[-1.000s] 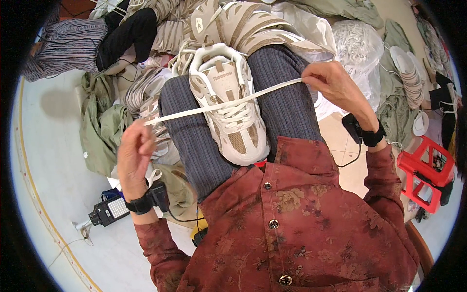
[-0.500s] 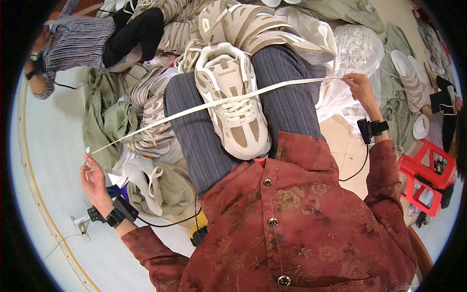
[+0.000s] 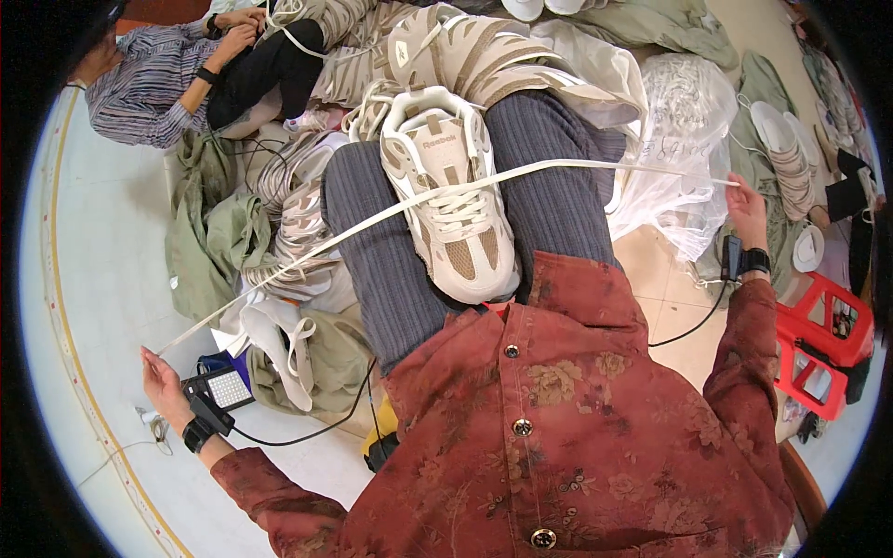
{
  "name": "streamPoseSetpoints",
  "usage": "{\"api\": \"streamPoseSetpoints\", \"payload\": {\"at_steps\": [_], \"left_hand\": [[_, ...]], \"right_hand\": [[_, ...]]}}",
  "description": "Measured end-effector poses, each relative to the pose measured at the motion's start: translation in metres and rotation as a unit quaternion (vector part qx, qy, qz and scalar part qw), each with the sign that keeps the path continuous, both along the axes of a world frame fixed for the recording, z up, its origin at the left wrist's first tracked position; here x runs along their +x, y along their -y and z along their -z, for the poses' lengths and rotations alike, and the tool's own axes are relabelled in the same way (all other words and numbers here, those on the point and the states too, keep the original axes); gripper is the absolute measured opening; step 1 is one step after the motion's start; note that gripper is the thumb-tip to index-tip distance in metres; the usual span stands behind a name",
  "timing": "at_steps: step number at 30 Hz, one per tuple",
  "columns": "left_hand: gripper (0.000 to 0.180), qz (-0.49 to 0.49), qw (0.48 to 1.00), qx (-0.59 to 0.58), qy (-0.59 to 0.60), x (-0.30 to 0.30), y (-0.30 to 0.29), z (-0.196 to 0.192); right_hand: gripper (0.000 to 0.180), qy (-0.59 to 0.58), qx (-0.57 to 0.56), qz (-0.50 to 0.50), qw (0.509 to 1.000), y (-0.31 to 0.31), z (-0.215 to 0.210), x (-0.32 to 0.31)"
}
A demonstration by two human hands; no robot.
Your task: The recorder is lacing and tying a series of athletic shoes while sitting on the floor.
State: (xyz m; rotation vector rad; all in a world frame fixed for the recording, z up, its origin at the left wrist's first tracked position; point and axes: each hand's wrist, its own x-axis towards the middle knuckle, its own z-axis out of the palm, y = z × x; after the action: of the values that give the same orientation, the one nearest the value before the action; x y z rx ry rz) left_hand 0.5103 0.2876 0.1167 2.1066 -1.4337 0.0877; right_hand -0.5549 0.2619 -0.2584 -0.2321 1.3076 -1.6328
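A cream and tan sneaker [image 3: 456,200] rests between my knees, toe pointing away. One long white shoelace [image 3: 353,228] runs through its eyelets and stretches taut far out to both sides. My left hand [image 3: 160,374] pinches the lace's left end low at the left, arm spread wide. My right hand [image 3: 747,210] grips the right end out at the right, next to a clear plastic bag. Both wrists wear black bands with cables.
A pile of matching sneakers [image 3: 307,223] and olive cloth bags [image 3: 209,246] lies to my left. A clear plastic bag [image 3: 684,139] sits at the right, a red plastic stool [image 3: 823,349] beyond it. Another person in a striped shirt [image 3: 149,79] sits at the top left handling laces.
Both my hands have moved apart, the left down and outward, the right further right, drawing the lace much longer through the shoe.
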Motion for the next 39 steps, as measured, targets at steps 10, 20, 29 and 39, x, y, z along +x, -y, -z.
{"api": "streamPoseSetpoints", "payload": {"at_steps": [10, 20, 29, 39], "left_hand": [[0.04, 0.093, 0.879, -0.046, -0.466, -0.105, 0.096, 0.063], [0.02, 0.172, 0.811, 0.239, -0.506, -0.377, 0.131, 0.106], [0.024, 0.246, 0.821, 0.261, -0.444, -0.411, 0.12, 0.13], [0.022, 0.246, 0.805, 0.279, -0.461, -0.422, 0.111, 0.126]], "right_hand": [[0.017, -0.033, 0.055, 0.071, 0.995, -0.024, -0.037, -0.08], [0.021, -0.109, 0.105, 0.022, 0.988, -0.049, -0.047, -0.03], [0.016, -0.332, 0.042, -0.205, 0.92, 0.058, -0.144, 0.217], [0.01, -0.401, -0.139, -0.31, 0.85, 0.094, -0.2, 0.339]]}}
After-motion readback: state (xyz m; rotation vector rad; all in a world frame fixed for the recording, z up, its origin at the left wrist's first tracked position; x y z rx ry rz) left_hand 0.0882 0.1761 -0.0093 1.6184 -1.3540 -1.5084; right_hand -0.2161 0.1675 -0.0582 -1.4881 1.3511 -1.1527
